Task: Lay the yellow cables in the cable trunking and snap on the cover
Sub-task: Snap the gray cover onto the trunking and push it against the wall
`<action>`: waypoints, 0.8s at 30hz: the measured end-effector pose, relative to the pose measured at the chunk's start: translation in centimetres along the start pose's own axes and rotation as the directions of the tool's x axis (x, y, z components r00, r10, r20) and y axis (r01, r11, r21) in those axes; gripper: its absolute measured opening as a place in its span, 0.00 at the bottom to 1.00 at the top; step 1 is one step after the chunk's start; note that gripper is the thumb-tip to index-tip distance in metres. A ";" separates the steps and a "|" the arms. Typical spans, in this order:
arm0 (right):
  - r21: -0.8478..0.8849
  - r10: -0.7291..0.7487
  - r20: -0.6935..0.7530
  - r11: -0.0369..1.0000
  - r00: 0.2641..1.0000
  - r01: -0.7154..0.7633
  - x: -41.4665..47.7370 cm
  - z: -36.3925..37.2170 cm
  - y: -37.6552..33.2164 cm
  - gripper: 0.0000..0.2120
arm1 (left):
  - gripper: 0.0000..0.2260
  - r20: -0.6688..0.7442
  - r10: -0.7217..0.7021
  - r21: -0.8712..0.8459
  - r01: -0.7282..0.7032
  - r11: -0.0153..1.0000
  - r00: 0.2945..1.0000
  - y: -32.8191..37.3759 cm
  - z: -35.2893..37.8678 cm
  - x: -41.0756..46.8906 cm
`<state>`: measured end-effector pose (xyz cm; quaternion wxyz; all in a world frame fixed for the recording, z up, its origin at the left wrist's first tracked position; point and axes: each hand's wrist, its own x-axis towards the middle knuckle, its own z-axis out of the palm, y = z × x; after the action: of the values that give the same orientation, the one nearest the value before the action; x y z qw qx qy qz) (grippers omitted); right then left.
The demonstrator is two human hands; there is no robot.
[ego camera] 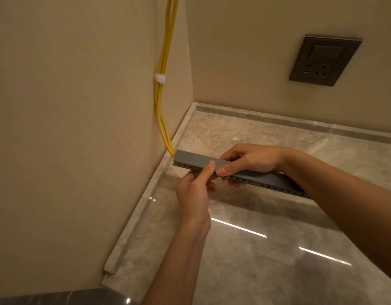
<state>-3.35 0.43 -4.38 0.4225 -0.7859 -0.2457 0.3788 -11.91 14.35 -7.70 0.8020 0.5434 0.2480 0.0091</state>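
The grey cable trunking [234, 172] sits in both hands, held just above the polished marble floor [256, 238], running from the corner on the left out towards the right, where a forearm crosses in front of it. Its smooth cover [190, 158] faces up and away; a row of small punched holes shows along the near edge. The yellow cables [160, 69] drop down the left wall, pass through a white clip [160, 78], loop out a little and slip into the trunking's left end beside the marble skirting [146, 208].

The left hand [193, 194] comes up from below, thumb pressed on the near edge at mid-length, fingers curled under the channel. The right hand [251, 160] reaches over from behind, fingers wrapped across the top, thumb pinching the near edge right next to the left thumb. Both hands are closed on the trunking.

This looks like the snapping-on stage: cables appear to be inside, and the thumbs are squeezing the cover onto the channel lip. Whether it has clicked home here I can't tell. Next, I'd judge, both thumbs work outward along the edge, pressing section by section, with care at the left end so the cables aren't pinched.

Far right, a dark wall socket [324, 60] plays no part.
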 end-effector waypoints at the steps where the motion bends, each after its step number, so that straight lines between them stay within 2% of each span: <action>1: -0.014 0.001 -0.026 1.000 1.000 -0.001 0.1 -0.1 0.2 0.15 | 0.09 0.026 -0.036 -0.016 0.036 0.999 0.999 0.3 0.1 0.2; 3: -0.040 0.004 -0.059 0.999 0.998 -0.007 0.2 0.0 0.4 0.15 | 0.12 0.043 -0.095 -0.087 0.099 0.991 0.995 1.0 0.2 0.5; 6: -0.046 0.010 -0.079 0.999 0.997 -0.013 0.2 0.4 0.3 0.16 | 0.16 -0.007 -0.107 -0.125 0.106 0.987 0.994 1.6 0.3 1.0; 8: -0.043 0.041 -0.093 0.998 0.995 -0.045 0.3 0.6 -0.1 0.21 | 0.16 -0.021 -0.094 -0.122 0.091 0.988 0.995 1.5 0.3 1.2; 11: -0.152 0.092 -0.122 0.982 0.988 -0.111 0.6 0.7 -0.8 0.29 | 0.14 -0.016 -0.079 -0.107 0.077 0.991 0.997 1.3 0.1 1.2; 14: -0.214 0.085 -0.197 0.969 0.977 -0.127 0.9 0.6 -1.2 0.26 | 0.13 -0.012 -0.087 -0.114 0.085 0.990 0.996 1.3 -0.1 1.3; 16: -0.149 0.099 -0.191 0.980 0.976 -0.129 0.7 0.5 -1.3 0.21 | 0.12 -0.027 -0.097 -0.121 0.094 0.988 0.995 1.3 0.0 1.3; 20: -0.016 0.163 -0.079 0.986 0.983 -0.165 0.6 0.5 -0.7 0.14 | 0.10 -0.077 -0.130 -0.138 0.119 0.983 0.988 1.3 0.2 1.1; 24: 0.070 0.193 0.006 0.979 0.981 -0.193 1.0 0.5 -0.2 0.18 | 0.09 -0.062 -0.138 -0.138 0.129 0.982 0.988 1.4 -0.1 1.1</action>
<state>-3.18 1.46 -4.80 0.4113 -0.7909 -0.1545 0.4259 -10.60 15.36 -6.92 0.8261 0.4697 0.3113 -0.0087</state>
